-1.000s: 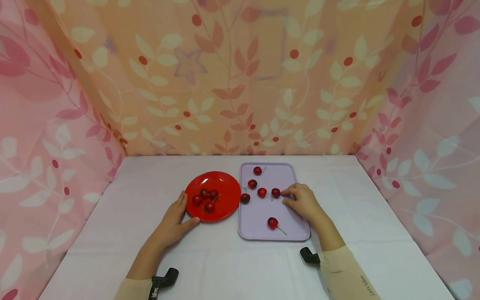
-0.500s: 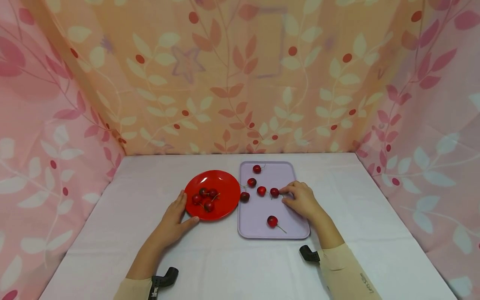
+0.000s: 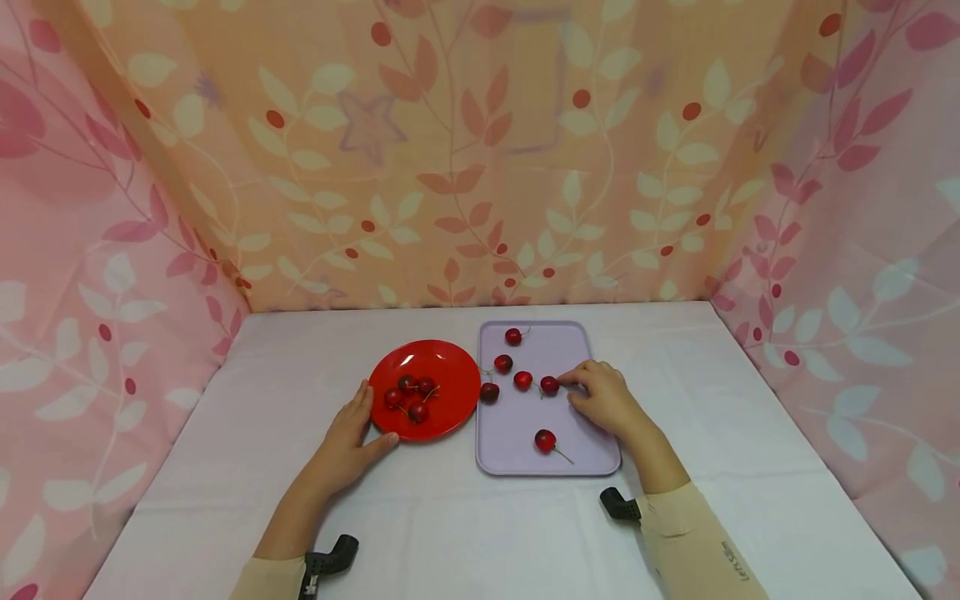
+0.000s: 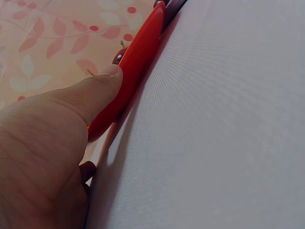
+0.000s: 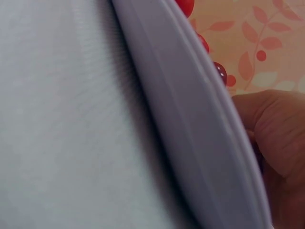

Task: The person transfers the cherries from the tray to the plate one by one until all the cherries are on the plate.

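My left hand (image 3: 347, 442) holds the rim of a red plate (image 3: 457, 408) at its lower left, fingers along the left side and thumb on the near edge. In the left wrist view the thumb (image 4: 102, 88) overlaps the rim; most other fingers are hidden. Several red cherries (image 3: 417, 412) with stems lie in the plate. Over a lilac tray (image 3: 517, 454), my right hand (image 3: 603, 400) has its index fingertip right at a dark red cherry (image 3: 549, 385), the thumb a little apart below. In the right wrist view the tray's side wall (image 5: 176, 95) hides most of the fingers.
More cherries lie on the tray: one at the far edge (image 3: 513, 337), one near the front (image 3: 545, 441), others between. One dark cherry (image 3: 489, 392) sits where tray and plate meet. White cloth (image 3: 450, 533) covers the table; floral curtains (image 3: 465, 150) stand around it.
The cherry at my right fingertips has shifted slightly left, nearer its neighbour. The right thumb has drawn back a little from it. My left hand stays on the plate.
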`<state>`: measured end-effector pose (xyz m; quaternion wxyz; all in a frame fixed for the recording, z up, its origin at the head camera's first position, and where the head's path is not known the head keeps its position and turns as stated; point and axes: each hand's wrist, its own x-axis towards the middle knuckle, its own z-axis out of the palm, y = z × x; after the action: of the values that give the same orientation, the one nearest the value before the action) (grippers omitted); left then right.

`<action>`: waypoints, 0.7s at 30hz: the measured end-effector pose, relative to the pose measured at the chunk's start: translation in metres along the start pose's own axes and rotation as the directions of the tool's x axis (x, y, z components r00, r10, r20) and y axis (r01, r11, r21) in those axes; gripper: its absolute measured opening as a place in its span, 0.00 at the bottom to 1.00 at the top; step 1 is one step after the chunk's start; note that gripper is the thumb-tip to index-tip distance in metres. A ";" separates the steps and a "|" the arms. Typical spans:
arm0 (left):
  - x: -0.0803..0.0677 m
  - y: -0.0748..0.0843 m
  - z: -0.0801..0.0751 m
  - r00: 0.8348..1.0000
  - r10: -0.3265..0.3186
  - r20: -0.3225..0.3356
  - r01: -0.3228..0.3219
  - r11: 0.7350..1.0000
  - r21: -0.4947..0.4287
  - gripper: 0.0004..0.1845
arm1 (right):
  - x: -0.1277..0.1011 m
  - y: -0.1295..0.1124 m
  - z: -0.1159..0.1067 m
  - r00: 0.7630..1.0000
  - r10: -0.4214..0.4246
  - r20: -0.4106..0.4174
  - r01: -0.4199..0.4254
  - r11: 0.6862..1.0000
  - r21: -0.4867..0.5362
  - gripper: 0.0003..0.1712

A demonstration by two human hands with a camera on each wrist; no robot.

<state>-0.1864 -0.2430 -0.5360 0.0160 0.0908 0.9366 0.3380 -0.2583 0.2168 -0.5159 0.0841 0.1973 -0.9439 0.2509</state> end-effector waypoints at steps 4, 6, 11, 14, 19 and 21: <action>0.000 0.000 0.001 1.000 0.001 -0.001 -0.001 1.000 0.002 0.56 | 0.001 0.003 0.000 1.000 0.012 -0.013 -0.012 1.000 0.008 0.15; 0.001 0.000 0.001 1.000 0.002 -0.001 -0.002 1.000 0.002 0.56 | 0.001 0.003 -0.001 1.000 0.018 -0.011 -0.018 1.000 0.001 0.14; 0.001 0.000 0.001 1.000 0.004 0.001 -0.004 1.000 0.003 0.56 | 0.001 -0.001 -0.003 0.999 0.046 -0.015 -0.046 0.998 -0.035 0.10; 0.000 0.001 0.000 1.000 -0.001 0.003 0.001 1.000 0.007 0.57 | 0.000 -0.005 -0.003 0.997 0.073 -0.018 -0.074 0.996 -0.041 0.09; 0.000 0.001 0.000 1.000 -0.008 0.006 0.008 1.000 0.003 0.57 | 0.002 -0.008 -0.003 0.996 0.090 -0.016 -0.091 0.994 -0.060 0.07; 0.000 0.001 -0.001 1.000 -0.004 0.005 0.004 1.000 0.001 0.57 | 0.003 -0.009 -0.003 0.996 0.089 -0.015 -0.090 0.994 -0.068 0.07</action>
<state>-0.1860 -0.2425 -0.5347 0.0191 0.0896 0.9370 0.3372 -0.2576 0.2102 -0.5091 0.0853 0.1504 -0.9594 0.2229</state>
